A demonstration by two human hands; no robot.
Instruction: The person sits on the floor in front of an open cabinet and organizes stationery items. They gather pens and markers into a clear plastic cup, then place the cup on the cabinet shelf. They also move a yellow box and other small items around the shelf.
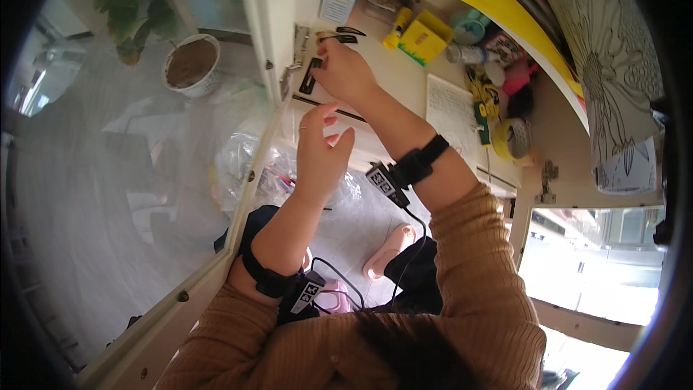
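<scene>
My right hand [346, 73] reaches over the pale cabinet shelf [373, 62], its fingers curled downward. Beside its thumb lies a flat black clip [309, 77] with a slot, near the cabinet's hinge side. Another black clip [347, 39] lies just past the knuckles, and a thin black one [351, 30] sits behind it. A small tan object [324, 36] shows at the fingertips; whether they grip anything is hidden. Nearer to me, my left hand [323, 154] hangs in front of the shelf edge with fingers apart and nothing in it.
A glass cabinet door [135, 184] stands open at left, with a potted plant [192, 65] behind it. On the shelf are a yellow box [426, 38], a written sheet [449, 100], a green-handled screwdriver [481, 122] and a tape roll [511, 139]. Plastic bags [279, 179] lie below.
</scene>
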